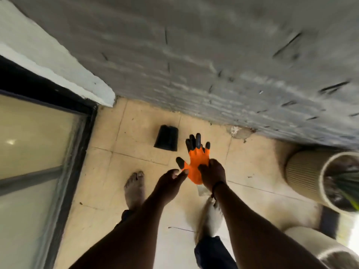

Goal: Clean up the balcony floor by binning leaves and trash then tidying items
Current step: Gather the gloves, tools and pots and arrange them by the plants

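Orange glove (196, 164) in both hands' grip, left hand (171, 181) and right hand (212, 174) outstretched.

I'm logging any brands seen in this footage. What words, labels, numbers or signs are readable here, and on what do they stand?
None can be read.
Orange rubber glove with black fingertips, held by the left hand and right hand: no print shows.
Black plastic pot lying on the floor tiles: plain.
Beige ribbed planter: plain.
The frame is motion-blurred, so fine marks would be lost.
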